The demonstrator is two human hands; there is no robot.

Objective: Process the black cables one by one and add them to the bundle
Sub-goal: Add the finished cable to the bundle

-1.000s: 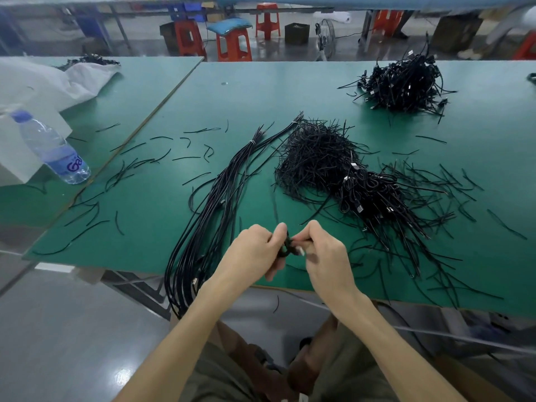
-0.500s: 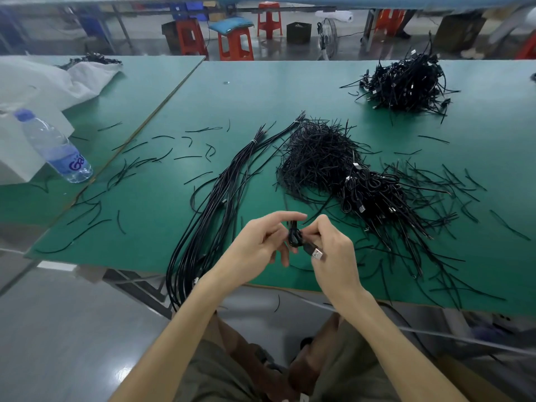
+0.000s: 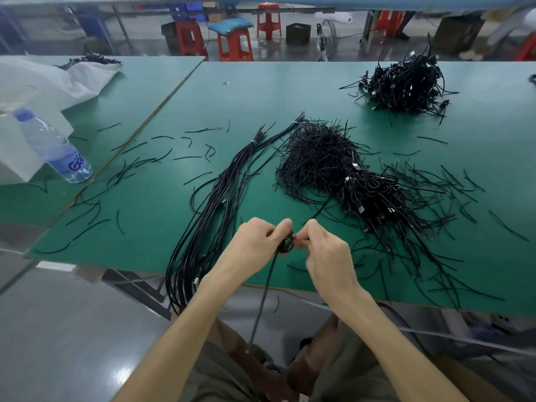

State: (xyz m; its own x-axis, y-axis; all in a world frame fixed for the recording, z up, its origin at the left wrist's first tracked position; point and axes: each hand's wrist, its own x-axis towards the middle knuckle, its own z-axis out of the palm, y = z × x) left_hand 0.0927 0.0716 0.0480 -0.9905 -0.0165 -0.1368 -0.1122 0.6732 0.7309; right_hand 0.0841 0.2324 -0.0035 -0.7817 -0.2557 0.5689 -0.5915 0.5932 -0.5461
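My left hand (image 3: 255,242) and right hand (image 3: 324,250) meet just above the near edge of the green table (image 3: 261,91), both pinched shut on one thin black cable (image 3: 262,297). Its top is a small tight coil between my fingertips, and a smooth, straight tail hangs from the coil down past the table edge toward my lap. The bundle (image 3: 214,204) lies just left of my hands: long glossy cables laid side by side, bound near the far end by a pale tie, with the near ends looping over the table edge. To the right of it sits the heap (image 3: 327,161), a matted, bristly tangle of short black strands that runs into coiled cables with small silvery plugs, spreading out in loose straight pieces toward the right. A second dark pile (image 3: 406,85) sits well apart at the far right of the table. Short curved offcuts (image 3: 162,161) are scattered across the matte tabletop on the left. On the adjoining table a clear plastic bottle (image 3: 55,149) with a blue cap lies tilted beside crumpled white sheeting (image 3: 58,79). Red stools (image 3: 235,44) stand on the shiny floor beyond.
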